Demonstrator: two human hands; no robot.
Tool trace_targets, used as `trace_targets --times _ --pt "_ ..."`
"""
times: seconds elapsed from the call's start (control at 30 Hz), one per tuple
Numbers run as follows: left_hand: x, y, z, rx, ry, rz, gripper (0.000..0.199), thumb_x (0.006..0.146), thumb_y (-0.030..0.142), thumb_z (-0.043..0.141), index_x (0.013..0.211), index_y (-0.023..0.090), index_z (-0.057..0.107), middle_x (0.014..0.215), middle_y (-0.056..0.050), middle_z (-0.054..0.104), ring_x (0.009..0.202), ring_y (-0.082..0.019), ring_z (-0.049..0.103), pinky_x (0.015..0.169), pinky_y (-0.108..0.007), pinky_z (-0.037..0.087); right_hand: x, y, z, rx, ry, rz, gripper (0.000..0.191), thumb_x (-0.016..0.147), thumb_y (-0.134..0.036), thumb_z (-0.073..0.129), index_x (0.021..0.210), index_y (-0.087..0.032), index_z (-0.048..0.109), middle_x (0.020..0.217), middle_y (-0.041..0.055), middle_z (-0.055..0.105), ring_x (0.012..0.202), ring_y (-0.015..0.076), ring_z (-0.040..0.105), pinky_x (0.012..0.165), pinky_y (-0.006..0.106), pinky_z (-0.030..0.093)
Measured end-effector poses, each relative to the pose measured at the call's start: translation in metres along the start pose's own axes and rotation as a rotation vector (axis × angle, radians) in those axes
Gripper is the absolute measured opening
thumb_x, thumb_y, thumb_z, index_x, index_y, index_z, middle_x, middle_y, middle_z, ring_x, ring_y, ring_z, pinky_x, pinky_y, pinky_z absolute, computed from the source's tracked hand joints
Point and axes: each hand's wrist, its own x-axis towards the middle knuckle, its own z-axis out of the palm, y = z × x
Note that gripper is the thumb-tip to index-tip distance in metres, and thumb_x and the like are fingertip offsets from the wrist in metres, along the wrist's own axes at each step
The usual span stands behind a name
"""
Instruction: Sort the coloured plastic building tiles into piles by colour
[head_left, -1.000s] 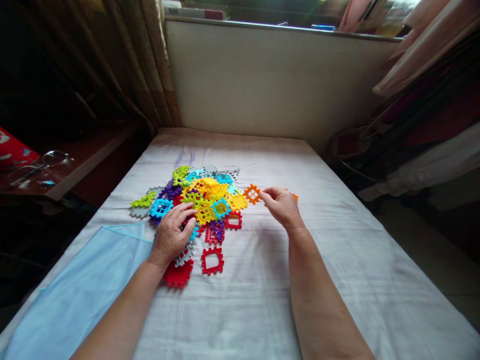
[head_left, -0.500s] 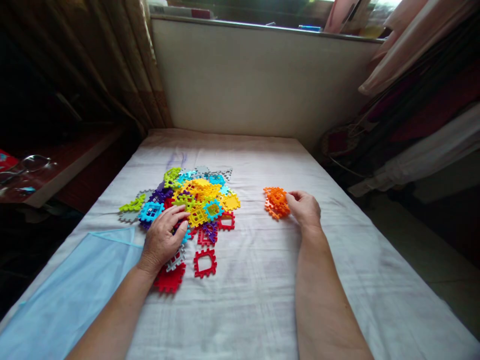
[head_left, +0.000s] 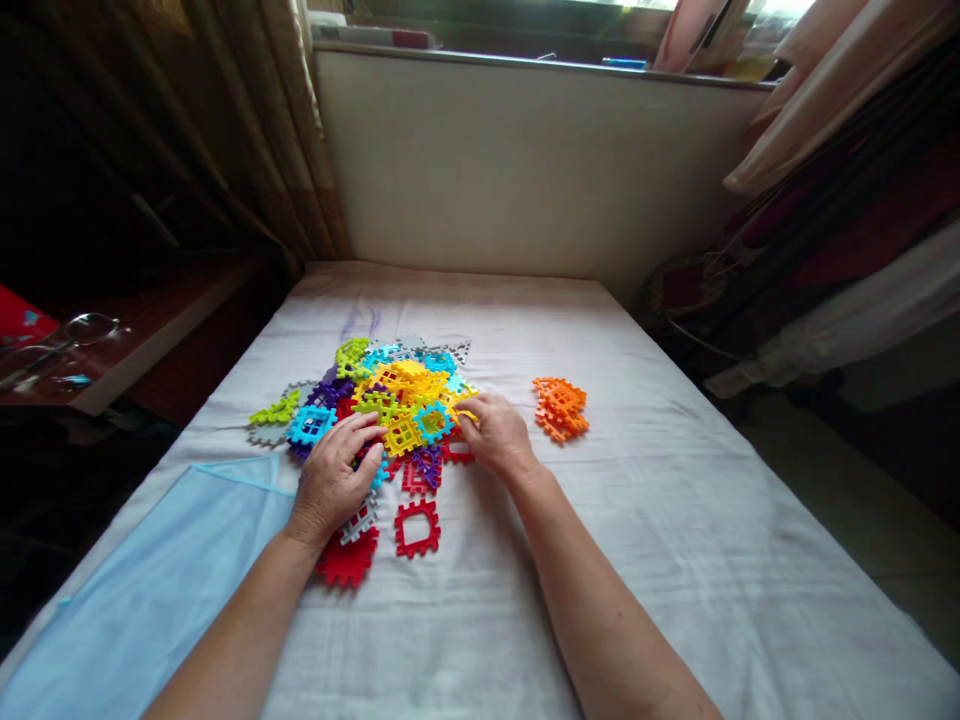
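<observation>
A heap of interlocking plastic building tiles in mixed colours lies on the white sheet. My left hand [head_left: 339,480] rests on its near left side, fingers spread loosely over the tiles and holding none. At the heap's right edge, my right hand [head_left: 499,436] has its thumb and fingers closed on a yellow tile [head_left: 465,408], which they partly hide. A yellow windowed tile [head_left: 403,435] and a blue frame tile [head_left: 433,423] lie between the hands. Nearer me are a red frame tile [head_left: 417,528] and a solid red tile [head_left: 349,560]. Orange tiles [head_left: 561,408] form a separate small pile.
A pale blue mesh bag [head_left: 150,580] lies flat at the left of the sheet [head_left: 487,620]. Beyond the far edge stands a pale wall [head_left: 480,165]. Curtains [head_left: 247,130] hang on the left, beside a dark red wooden surface [head_left: 127,370]. Clothes hang at the right.
My right hand has left the orange pile and moved left to the heap's right edge, closing on a yellow tile. My left hand stays on the heap. The view has shifted slightly.
</observation>
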Motion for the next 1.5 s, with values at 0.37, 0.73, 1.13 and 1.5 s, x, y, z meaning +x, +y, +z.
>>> trace_targets --times 0.37,0.73,1.13,1.5 --pt "-0.001 0.001 -0.003 -0.061 0.035 -0.069 0.028 0.092 0.034 0.050 0.110 0.023 0.068 0.123 -0.008 0.068 0.115 -0.024 0.063 0.106 -0.044 0.047 -0.010 -0.031 0.008 0.125 -0.171 -0.025 0.024 0.089 -0.023 0.050 0.095 -0.027 0.074 0.088 -0.0009 0.075 0.081 0.0154 0.064 0.069 0.022 0.043" --pt "-0.003 -0.001 -0.006 0.020 -0.068 0.084 0.029 0.093 0.034 0.050 0.113 0.029 0.070 0.135 -0.006 0.061 0.125 -0.025 0.056 0.108 -0.048 0.043 0.000 0.014 -0.002 0.302 -0.224 0.093 0.028 0.085 -0.017 0.052 0.092 -0.024 0.078 0.096 -0.0002 0.077 0.089 0.0162 0.068 0.078 0.024 0.049" --pt "-0.002 0.002 -0.006 0.007 -0.071 0.056 0.028 0.092 0.034 0.049 0.111 0.027 0.070 0.132 -0.006 0.062 0.124 -0.024 0.056 0.108 -0.045 0.044 -0.006 -0.005 0.013 -0.134 -0.188 0.018 0.039 0.090 -0.039 0.055 0.129 -0.036 0.064 0.105 0.0037 0.068 0.090 0.0183 0.065 0.070 0.026 0.045" --pt "-0.002 0.002 -0.005 0.003 -0.051 0.074 0.027 0.093 0.033 0.050 0.110 0.027 0.070 0.131 -0.006 0.063 0.123 -0.024 0.058 0.106 -0.045 0.045 -0.011 -0.009 -0.016 -0.237 -0.334 0.015 0.026 0.087 -0.041 0.059 0.108 -0.030 0.070 0.108 0.0055 0.065 0.094 0.0208 0.064 0.068 0.027 0.041"
